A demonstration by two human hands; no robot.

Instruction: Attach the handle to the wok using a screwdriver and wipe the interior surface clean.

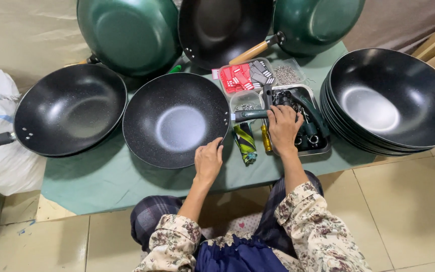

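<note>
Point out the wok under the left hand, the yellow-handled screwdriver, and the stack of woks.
Wok [174, 121], head view, on its speckled inner bottom.
Yellow-handled screwdriver [266, 141], head view, on the yellow handle.
Stack of woks [388, 100], head view, inside the top wok.

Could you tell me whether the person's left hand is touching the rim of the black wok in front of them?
Touching. The head view shows the left hand with its fingers curled over the near rim of the black wok, with no gap between them.
</note>
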